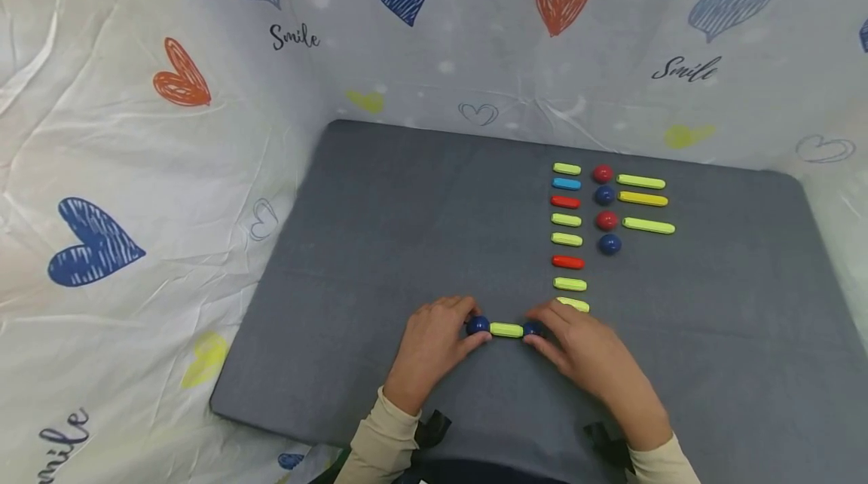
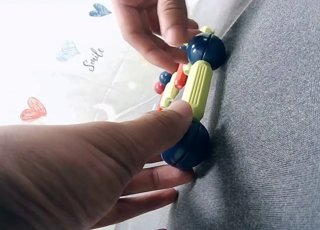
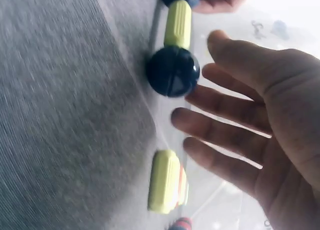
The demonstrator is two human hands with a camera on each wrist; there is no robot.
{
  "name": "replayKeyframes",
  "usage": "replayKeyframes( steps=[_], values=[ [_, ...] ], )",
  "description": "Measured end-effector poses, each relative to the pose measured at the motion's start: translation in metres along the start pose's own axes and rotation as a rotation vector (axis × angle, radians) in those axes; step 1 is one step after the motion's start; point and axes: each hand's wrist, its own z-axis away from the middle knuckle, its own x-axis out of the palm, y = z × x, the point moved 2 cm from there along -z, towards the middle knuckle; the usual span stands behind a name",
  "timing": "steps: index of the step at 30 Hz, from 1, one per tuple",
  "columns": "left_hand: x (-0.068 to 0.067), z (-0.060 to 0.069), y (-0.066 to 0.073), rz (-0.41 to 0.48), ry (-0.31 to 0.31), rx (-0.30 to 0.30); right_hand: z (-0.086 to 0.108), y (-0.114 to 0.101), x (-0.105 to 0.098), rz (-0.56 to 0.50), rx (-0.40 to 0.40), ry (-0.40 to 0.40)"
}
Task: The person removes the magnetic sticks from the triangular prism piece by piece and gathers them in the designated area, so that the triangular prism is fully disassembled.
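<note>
A short yellow-green ribbed stick lies near the front of the grey table, joined at each end to a dark blue ball. My left hand pinches the left blue ball between thumb and fingers, the thumb tip reaching the stick's end. Around the right blue ball, my right hand is spread. In the right wrist view its thumb stands apart from the ball, and one fingertip lies close against it; contact is hard to tell.
A column of short sticks in yellow-green, blue and red lies right of centre. Beside it stand red and blue balls, then longer sticks. A printed cloth hangs behind the grey table.
</note>
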Motion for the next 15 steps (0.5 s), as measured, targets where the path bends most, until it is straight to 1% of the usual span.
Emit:
replayKeyframes(
  steps=[4,7,11,15],
  values=[
    [-0.001,0.000,0.000,0.006,-0.003,-0.002,0.001,-0.004,0.008,-0.016,0.012,-0.049],
    [-0.001,0.000,0.001,0.011,-0.002,0.002,0.002,-0.005,0.011,-0.008,0.033,-0.072],
    [-0.001,0.001,0.001,0.012,0.000,0.009,0.003,-0.006,0.014,0.001,0.051,-0.083],
    [-0.002,0.001,0.000,0.012,-0.001,0.015,0.003,-0.006,0.015,0.001,0.054,-0.085]
  ],
)
